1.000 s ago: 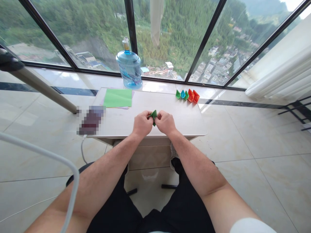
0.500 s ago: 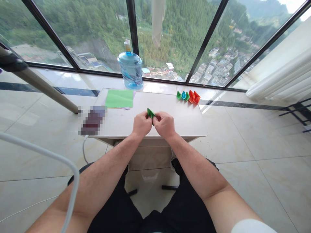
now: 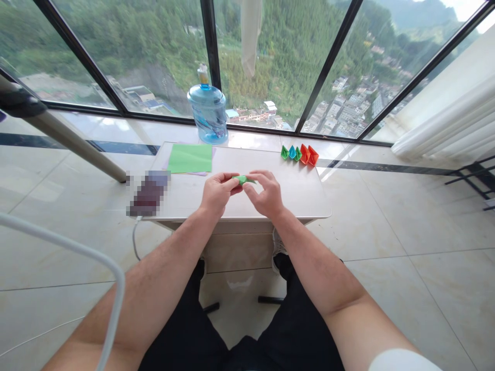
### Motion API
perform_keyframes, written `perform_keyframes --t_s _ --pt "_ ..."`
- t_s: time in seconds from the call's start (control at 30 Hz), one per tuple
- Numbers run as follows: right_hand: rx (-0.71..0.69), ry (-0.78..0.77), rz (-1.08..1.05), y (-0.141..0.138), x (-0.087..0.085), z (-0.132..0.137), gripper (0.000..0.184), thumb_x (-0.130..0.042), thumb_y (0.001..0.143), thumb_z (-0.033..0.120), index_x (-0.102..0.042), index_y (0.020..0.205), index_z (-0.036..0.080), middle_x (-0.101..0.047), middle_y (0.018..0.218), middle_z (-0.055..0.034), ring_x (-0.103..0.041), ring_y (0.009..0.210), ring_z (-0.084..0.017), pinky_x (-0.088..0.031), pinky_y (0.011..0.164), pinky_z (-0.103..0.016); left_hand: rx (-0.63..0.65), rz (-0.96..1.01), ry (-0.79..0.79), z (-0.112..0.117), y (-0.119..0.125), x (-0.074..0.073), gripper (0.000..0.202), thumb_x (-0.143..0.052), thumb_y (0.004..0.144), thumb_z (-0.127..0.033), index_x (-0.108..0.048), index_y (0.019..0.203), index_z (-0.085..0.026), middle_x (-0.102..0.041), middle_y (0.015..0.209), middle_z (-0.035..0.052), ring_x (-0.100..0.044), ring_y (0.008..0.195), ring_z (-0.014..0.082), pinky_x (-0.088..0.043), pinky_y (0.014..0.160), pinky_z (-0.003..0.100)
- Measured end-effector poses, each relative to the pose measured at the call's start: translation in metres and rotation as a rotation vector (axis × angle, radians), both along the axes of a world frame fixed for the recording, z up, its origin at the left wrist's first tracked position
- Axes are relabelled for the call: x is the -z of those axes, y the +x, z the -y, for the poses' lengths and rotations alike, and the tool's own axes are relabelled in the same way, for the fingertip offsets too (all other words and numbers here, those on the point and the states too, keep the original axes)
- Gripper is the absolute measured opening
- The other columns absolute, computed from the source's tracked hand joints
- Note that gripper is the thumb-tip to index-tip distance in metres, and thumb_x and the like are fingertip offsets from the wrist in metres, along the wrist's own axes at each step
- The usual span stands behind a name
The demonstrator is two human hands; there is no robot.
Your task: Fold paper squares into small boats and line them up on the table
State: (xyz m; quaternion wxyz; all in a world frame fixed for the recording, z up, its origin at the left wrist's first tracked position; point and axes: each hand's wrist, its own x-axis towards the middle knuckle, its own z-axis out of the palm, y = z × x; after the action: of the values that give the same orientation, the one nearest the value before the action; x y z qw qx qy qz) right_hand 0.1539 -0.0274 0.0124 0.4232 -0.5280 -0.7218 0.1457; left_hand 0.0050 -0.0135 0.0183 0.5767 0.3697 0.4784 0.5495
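Observation:
A small folded green paper boat (image 3: 242, 180) is held over the near part of the white table, turned so that it looks flat and narrow. My left hand (image 3: 216, 191) pinches its left end between thumb and fingers. Around the pointed right end, my right hand (image 3: 266, 193) is curved with thumb and fingers apart; whether a fingertip touches the paper I cannot tell. At the table's far right stands a row of folded paper boats: green (image 3: 285, 152), blue (image 3: 292, 152), another green and two orange-red ones (image 3: 313, 155).
A stack of coloured paper with a green sheet (image 3: 190, 157) on top lies at the table's (image 3: 185, 198) back left. A pixelated object (image 3: 149, 193) with a cable is at the left edge. Behind stands a blue water jug (image 3: 209, 116) by the window. A pole (image 3: 88, 144) slants in from the left.
The green paper boat has turned from pointing up to lying sideways. My right hand has loosened from its pinch and spread its fingers. My left hand has shifted slightly left, still gripping.

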Motion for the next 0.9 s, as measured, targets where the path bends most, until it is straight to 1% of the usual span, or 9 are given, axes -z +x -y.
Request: perform_keyframes --t_s 0.07,0.13,0.2,0.27,0.37,0.43,0.57,0.73,0.9 --pt "0.021 -0.162 -0.206 0.001 -0.001 -0.005 0.033 -0.062 0.093 0.041 -0.069 0.118 0.02 -0.073 0.121 -0.0088 -0.067 0.109 -0.019 -0.055 0.091 -0.031 0.012 0.041 0.027 -0.001 -0.003 -0.002 0.035 -0.081 0.061 -0.028 -0.071 0.09 -0.012 -0.073 0.086 0.0055 -0.071 0.082 0.018 -0.06 0.089 0.041" --pt "-0.022 -0.301 -0.357 0.004 -0.001 -0.01 0.038 -0.065 0.09 0.045 -0.07 0.116 0.018 -0.076 0.111 -0.0077 -0.07 0.097 -0.018 -0.057 0.085 -0.03 0.04 0.026 0.061 0.0 -0.004 -0.004 0.036 -0.082 0.062 -0.029 -0.071 0.092 -0.012 -0.074 0.087 0.0059 -0.072 0.085 0.0194 -0.06 0.09 0.043" --pt "-0.083 -0.348 -0.432 0.007 0.001 -0.014 0.038 -0.071 0.085 0.046 -0.072 0.109 0.017 -0.078 0.101 -0.006 -0.071 0.09 -0.017 -0.057 0.081 -0.029 0.073 -0.017 0.098 0.0 -0.006 -0.005 0.039 -0.084 0.062 -0.032 -0.072 0.094 -0.012 -0.074 0.086 0.0055 -0.072 0.085 0.0195 -0.06 0.09 0.043" --pt "-0.118 -0.339 -0.459 0.01 0.001 -0.015 0.037 -0.074 0.081 0.045 -0.074 0.105 0.017 -0.079 0.097 -0.0049 -0.072 0.088 -0.017 -0.057 0.078 -0.029 0.103 -0.069 0.139 0.0 -0.007 -0.004 0.043 -0.086 0.062 -0.035 -0.073 0.096 -0.012 -0.074 0.084 0.005 -0.071 0.081 0.0188 -0.06 0.087 0.04" --pt "-0.135 -0.315 -0.466 0.013 -0.001 -0.014 0.037 -0.075 0.079 0.043 -0.074 0.106 0.018 -0.079 0.096 -0.0045 -0.072 0.089 -0.018 -0.057 0.074 -0.028 0.137 -0.141 0.2 -0.001 -0.009 -0.003 0.045 -0.089 0.061 -0.035 -0.075 0.097 -0.012 -0.076 0.084 0.0057 -0.069 0.077 0.0175 -0.058 0.08 0.035" --pt "-0.15 -0.312 -0.468 0.014 -0.002 -0.014 0.037 -0.076 0.077 0.043 -0.075 0.105 0.019 -0.078 0.095 -0.0045 -0.071 0.088 -0.018 -0.057 0.073 -0.028 0.159 -0.178 0.232 -0.002 -0.011 -0.002 0.043 -0.089 0.062 -0.035 -0.076 0.096 -0.012 -0.076 0.085 0.0061 -0.068 0.075 0.0171 -0.057 0.076 0.033" --pt "-0.218 -0.334 -0.523 0.015 0.0 -0.017 0.035 -0.081 0.073 0.042 -0.076 0.097 0.017 -0.077 0.083 -0.0045 -0.07 0.076 -0.017 -0.055 0.069 -0.03 0.182 -0.26 0.277 -0.003 -0.013 -0.001 0.035 -0.086 0.066 -0.035 -0.078 0.093 -0.014 -0.076 0.079 0.0049 -0.066 0.07 0.0162 -0.054 0.069 0.03" --pt "-0.195 -0.313 -0.508 0.016 0.002 -0.017 0.024 -0.081 0.072 0.035 -0.077 0.09 0.018 -0.077 0.081 -0.0034 -0.068 0.074 -0.017 -0.054 0.069 -0.03 0.163 -0.339 0.307 -0.003 -0.013 0.0 0.028 -0.083 0.067 -0.034 -0.079 0.088 -0.015 -0.077 0.08 0.0048 -0.066 0.071 0.0165 -0.052 0.07 0.029" --pt "-0.158 -0.29 -0.474 0.015 -0.001 -0.015 0.021 -0.078 0.074 0.034 -0.075 0.088 0.018 -0.076 0.078 -0.0021 -0.068 0.073 -0.016 -0.054 0.068 -0.029 0.149 -0.348 0.313 -0.004 -0.011 0.002 0.029 -0.082 0.068 -0.036 -0.078 0.087 -0.015 -0.078 0.082 0.0052 -0.067 0.075 0.0177 -0.053 0.072 0.03"
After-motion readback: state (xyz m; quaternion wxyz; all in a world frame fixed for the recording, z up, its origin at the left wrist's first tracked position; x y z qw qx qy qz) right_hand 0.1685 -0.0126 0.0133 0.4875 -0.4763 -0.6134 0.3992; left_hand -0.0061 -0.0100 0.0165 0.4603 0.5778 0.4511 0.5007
